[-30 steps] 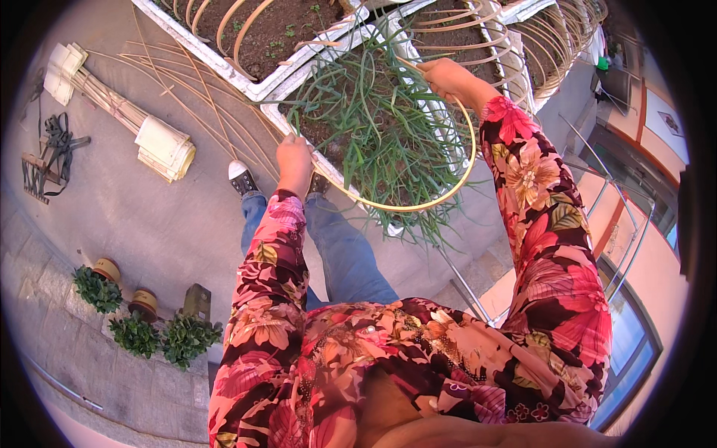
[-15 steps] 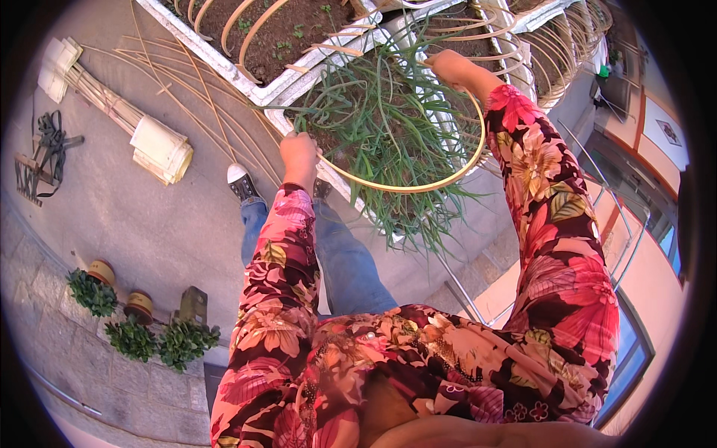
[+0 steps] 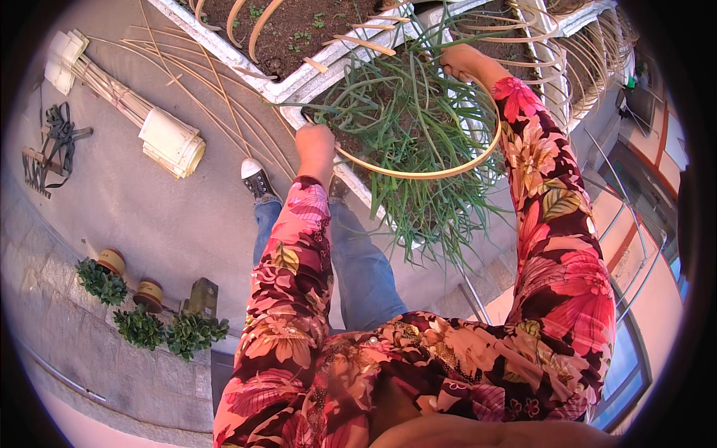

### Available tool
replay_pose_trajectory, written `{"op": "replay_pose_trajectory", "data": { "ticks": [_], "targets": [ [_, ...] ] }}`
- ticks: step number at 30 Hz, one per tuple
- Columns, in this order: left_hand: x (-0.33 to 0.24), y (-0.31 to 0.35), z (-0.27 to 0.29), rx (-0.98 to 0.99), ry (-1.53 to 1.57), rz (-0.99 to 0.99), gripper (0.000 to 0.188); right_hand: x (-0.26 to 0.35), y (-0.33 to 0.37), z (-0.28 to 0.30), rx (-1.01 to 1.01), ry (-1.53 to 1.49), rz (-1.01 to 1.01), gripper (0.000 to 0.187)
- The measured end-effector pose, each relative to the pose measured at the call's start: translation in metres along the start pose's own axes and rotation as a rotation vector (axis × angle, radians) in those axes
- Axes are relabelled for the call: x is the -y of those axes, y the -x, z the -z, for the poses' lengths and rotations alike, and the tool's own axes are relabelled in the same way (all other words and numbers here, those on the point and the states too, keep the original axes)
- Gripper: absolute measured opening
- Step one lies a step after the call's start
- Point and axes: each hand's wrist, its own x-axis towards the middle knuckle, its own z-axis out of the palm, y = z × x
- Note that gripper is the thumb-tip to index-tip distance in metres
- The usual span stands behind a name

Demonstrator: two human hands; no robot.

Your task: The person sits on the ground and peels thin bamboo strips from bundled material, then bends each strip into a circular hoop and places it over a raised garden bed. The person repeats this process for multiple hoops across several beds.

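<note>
The left hand (image 3: 316, 148) and right hand (image 3: 464, 63) each curl round an end of a bent pale strip (image 3: 426, 175), bowed over long green leaves (image 3: 407, 131) spilling past the edge of a white planter (image 3: 293, 116). Grey floor (image 3: 187, 205) stretches leftward, where marks on a brown pot (image 3: 150, 291) are too small to read.
</note>
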Motion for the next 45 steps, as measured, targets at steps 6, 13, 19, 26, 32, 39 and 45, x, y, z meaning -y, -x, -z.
{"op": "replay_pose_trajectory", "data": {
  "ticks": [6, 13, 19, 26, 32, 39, 45],
  "targets": [
    [0.031, -0.040, -0.009, 0.072, -0.293, -0.089, 0.008, -0.004, 0.073, 0.002, -0.013, -0.717, -0.052, 0.017],
    [-0.030, -0.015, 0.011, -0.051, 0.478, 0.270, 0.012, 0.000, 0.121, -0.021, -0.144, -1.125, -0.196, 0.008],
    [-0.061, 0.006, 0.028, -0.029, 0.409, 0.340, 0.018, 0.016, 0.086, -0.016, -0.235, -0.973, -0.219, 0.015],
    [-0.085, 0.072, 0.039, 0.334, 0.554, 0.437, 0.026, -0.001, 0.126, -0.029, -0.009, -1.536, -0.040, 0.015],
    [-0.094, 0.059, 0.023, 0.088, 0.818, 0.452, 0.007, 0.033, 0.071, -0.055, -0.413, -0.420, -0.023, 0.014],
    [-0.065, 0.032, 0.034, 0.167, 0.799, 0.496, 0.005, 0.075, 0.133, -0.057, -0.482, 0.651, -0.027, 0.018],
    [-0.050, 0.038, 0.048, 0.218, 0.919, 0.457, 0.023, 0.091, 0.150, -0.052, -0.443, 0.666, -0.036, 0.022]
  ]
}}
